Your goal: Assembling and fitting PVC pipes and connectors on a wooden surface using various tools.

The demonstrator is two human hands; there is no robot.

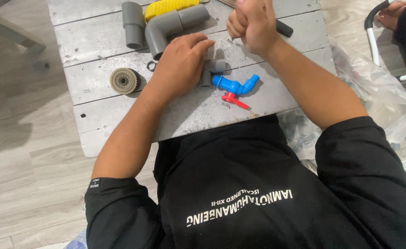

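Observation:
My left hand [181, 62] presses down on a grey pipe fitting [211, 71] on the worn grey wooden board [101, 83]. A blue plastic tap [234, 85] with a red handle [233, 99] is joined to that fitting and lies flat on the board. My right hand [253, 23] is a closed fist above the fitting, gripping a black-handled tool [283, 28] whose end pokes out to the right; the rest of the tool is hidden.
A grey elbow pipe [166, 27], a short grey pipe piece [133, 23] and a yellow ribbed object [166, 6] lie at the board's far side. A round beige roll [123, 80] sits at left. A clear plastic bag [378, 97] lies at right, by another person's hand [392, 14].

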